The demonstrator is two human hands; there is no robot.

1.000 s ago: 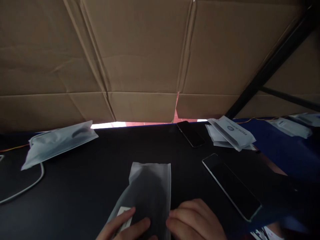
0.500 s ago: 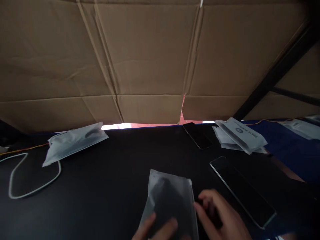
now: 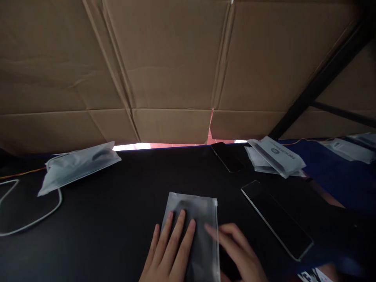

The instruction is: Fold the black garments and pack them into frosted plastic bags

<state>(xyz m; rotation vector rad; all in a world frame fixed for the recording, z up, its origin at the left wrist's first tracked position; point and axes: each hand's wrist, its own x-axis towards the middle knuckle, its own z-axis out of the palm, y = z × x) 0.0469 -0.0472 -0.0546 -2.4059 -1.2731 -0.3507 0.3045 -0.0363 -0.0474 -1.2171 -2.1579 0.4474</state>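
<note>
A frosted zip pouch (image 3: 202,235) lies on the black table at the bottom centre, its slider at the top right corner. Something dark shows faintly inside it. My left hand (image 3: 170,250) rests flat on the pouch with its fingers spread. At the pouch's right edge is my right hand (image 3: 239,250), its index finger stretched over the zip side and the other fingers curled. Nothing can be seen held in it.
A large phone (image 3: 277,219) lies to the right, a smaller phone (image 3: 227,156) behind. Printed pouches (image 3: 279,156) sit at the back right, a filled pouch (image 3: 80,166) and white cable (image 3: 44,219) at left. Cardboard (image 3: 170,58) stands behind the black table (image 3: 102,227).
My left hand has moved up the pouch and flattened with its fingers spread. My right index finger now reaches over the pouch's right edge. The view has shifted slightly.
</note>
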